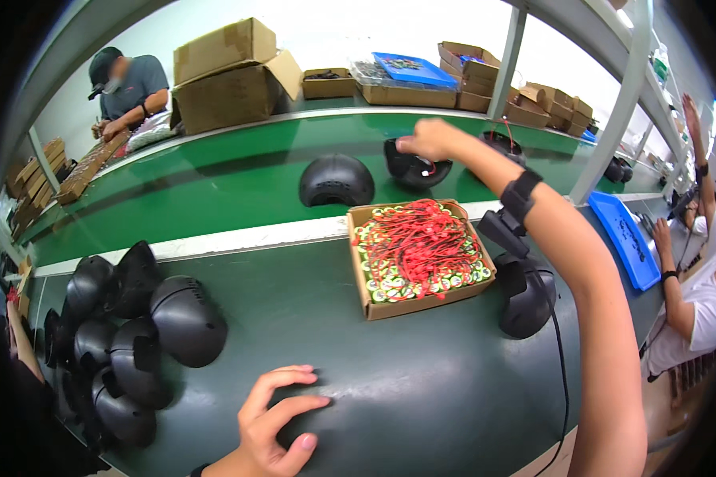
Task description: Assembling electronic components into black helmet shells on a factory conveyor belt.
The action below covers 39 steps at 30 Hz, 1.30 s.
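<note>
My right hand (433, 141) reaches far across the bench to the green belt (239, 179). Its fingers are closed on the rim of a black curved plastic shell (412, 171), whose hollow side holds a small white connector with a wire. Left of that shell, another black shell (336, 180) rests dome up on the belt. Low over the dark green bench, my left hand (274, 421) has its fingers spread and holds nothing. Between the hands stands an open cardboard box (406, 308) packed with green-wrapped cells and red wires (426, 246).
Several black shells (187, 322) are heaped on the bench at left. One more shell (527, 306) lies right of the box, beneath my forearm. A blue tray (624, 238) is at right, near a person in white (696, 318). Another person (135, 91) works at the far left.
</note>
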Each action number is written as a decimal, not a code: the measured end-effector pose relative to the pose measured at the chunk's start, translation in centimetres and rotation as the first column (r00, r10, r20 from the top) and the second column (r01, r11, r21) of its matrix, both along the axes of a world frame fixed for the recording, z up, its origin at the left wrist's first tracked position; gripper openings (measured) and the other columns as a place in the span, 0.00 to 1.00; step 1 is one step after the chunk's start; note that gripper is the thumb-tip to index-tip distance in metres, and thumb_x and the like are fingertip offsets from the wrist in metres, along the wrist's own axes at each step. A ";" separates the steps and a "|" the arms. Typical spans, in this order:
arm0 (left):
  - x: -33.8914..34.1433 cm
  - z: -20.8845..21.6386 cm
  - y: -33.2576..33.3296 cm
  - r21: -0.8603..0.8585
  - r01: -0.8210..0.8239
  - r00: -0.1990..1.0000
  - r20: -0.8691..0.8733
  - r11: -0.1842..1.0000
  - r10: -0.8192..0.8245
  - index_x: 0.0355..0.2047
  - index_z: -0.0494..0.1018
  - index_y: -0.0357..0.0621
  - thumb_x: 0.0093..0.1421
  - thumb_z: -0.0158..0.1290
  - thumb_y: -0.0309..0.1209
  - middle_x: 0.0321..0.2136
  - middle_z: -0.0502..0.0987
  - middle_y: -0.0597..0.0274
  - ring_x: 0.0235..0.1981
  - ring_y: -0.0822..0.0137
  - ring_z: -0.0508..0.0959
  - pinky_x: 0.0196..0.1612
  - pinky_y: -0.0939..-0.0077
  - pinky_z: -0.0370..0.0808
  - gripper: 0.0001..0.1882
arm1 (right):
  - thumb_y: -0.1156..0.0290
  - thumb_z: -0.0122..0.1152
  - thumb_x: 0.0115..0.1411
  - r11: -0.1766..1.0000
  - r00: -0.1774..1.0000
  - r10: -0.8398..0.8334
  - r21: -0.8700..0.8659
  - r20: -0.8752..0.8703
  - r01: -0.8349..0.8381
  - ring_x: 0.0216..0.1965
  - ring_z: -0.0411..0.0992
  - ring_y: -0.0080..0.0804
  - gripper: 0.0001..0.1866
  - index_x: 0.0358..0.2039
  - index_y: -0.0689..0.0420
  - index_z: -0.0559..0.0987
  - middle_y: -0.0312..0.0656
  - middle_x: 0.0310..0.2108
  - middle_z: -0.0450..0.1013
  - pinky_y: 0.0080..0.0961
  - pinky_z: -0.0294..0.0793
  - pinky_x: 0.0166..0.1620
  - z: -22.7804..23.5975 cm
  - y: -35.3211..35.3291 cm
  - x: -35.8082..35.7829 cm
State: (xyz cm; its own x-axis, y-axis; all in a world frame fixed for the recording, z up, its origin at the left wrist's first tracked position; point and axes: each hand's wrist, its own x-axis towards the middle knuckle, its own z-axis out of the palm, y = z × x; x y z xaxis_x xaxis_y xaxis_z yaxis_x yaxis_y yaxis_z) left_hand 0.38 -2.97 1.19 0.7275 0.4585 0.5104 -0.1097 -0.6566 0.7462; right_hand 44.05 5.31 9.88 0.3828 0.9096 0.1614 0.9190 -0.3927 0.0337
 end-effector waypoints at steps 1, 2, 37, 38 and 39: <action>-0.1 0.1 0.0 0.017 0.017 1.000 -0.011 1.000 -0.017 0.33 0.77 0.35 0.55 0.49 0.42 0.42 0.70 0.43 0.47 0.47 0.73 0.50 0.56 0.70 0.20 | 0.57 0.60 0.55 0.997 0.999 0.039 -0.059 0.001 -0.039 0.26 0.76 0.41 0.20 0.26 0.66 0.79 0.52 0.23 0.76 0.35 0.75 0.33 -0.9 0.4 -0.5; -0.2 -0.3 0.3 0.034 0.042 0.999 0.004 0.999 -0.042 0.35 0.77 0.35 0.54 0.51 0.41 0.43 0.70 0.43 0.47 0.48 0.73 0.50 0.58 0.70 0.19 | 0.57 0.60 0.55 0.997 0.999 0.053 -0.054 0.006 -0.053 0.26 0.76 0.41 0.20 0.26 0.66 0.79 0.52 0.23 0.76 0.35 0.75 0.33 -0.9 0.6 -0.6; -0.4 2.8 0.7 0.442 -0.016 0.995 0.095 0.897 -0.029 0.24 0.74 0.42 0.32 0.69 0.44 0.29 0.74 0.60 0.42 0.51 0.74 0.47 0.50 0.69 0.23 | 0.74 0.61 0.50 0.625 0.424 0.745 0.316 -0.515 -0.714 0.30 0.72 0.35 0.07 0.31 0.62 0.78 0.43 0.31 0.74 0.29 0.70 0.31 -1.3 -19.9 -25.2; -0.5 2.6 0.8 0.447 -0.011 0.995 0.092 0.894 -0.034 0.25 0.75 0.41 0.33 0.68 0.47 0.29 0.75 0.59 0.42 0.49 0.74 0.49 0.48 0.69 0.25 | 0.72 0.60 0.47 0.593 0.521 0.789 0.185 -0.325 -0.784 0.29 0.71 0.31 0.09 0.30 0.60 0.78 0.39 0.28 0.71 0.25 0.69 0.31 0.4 -19.9 -25.7; -0.7 2.5 0.8 0.453 -0.006 0.996 0.086 0.891 -0.037 0.26 0.75 0.40 0.34 0.66 0.50 0.29 0.76 0.57 0.43 0.47 0.74 0.50 0.47 0.69 0.27 | 0.71 0.60 0.44 0.572 0.565 0.817 0.041 -0.113 -0.819 0.27 0.69 0.26 0.10 0.30 0.58 0.78 0.35 0.25 0.68 0.22 0.67 0.31 1.2 -19.7 -26.0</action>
State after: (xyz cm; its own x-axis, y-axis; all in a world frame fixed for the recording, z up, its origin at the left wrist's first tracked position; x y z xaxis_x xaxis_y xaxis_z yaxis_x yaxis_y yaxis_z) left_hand -0.37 -2.16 3.65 0.6738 0.1511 0.7233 -0.1754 -0.9182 0.3552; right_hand 18.06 -14.38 11.06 -0.5132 0.8443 0.1545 0.8443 0.5289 -0.0861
